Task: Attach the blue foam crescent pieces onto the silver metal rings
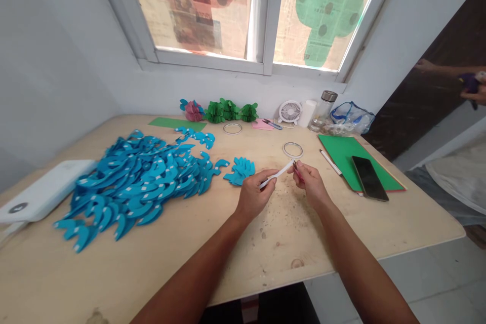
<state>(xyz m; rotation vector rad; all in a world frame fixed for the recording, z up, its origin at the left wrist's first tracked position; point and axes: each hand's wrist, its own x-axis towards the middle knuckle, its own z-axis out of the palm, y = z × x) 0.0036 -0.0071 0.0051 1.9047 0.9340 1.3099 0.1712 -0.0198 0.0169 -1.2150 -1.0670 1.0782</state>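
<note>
My left hand (255, 195) is closed on a narrow white strip (279, 172), which slants up to the right. My right hand (312, 187) grips a small tool (297, 169) with a dark tip and a reddish handle; its tip meets the strip's far end, and its exact kind is too small to tell. Just left of my left hand lies a small fanned group of blue cut-outs (240, 169). A large heap of curved blue cut-outs (140, 177) with white patches covers the table's left part. Beyond my hands sits a silver ring (292, 150).
A white power bank (49, 187) lies at far left. At right, a phone (369, 178) rests on green sheets (337, 152) beside a white pen (330, 162). Along the wall stand green paper figures (230, 110), a fan (290, 111) and a bottle (322, 111). Another person's hand (474, 88) shows at right.
</note>
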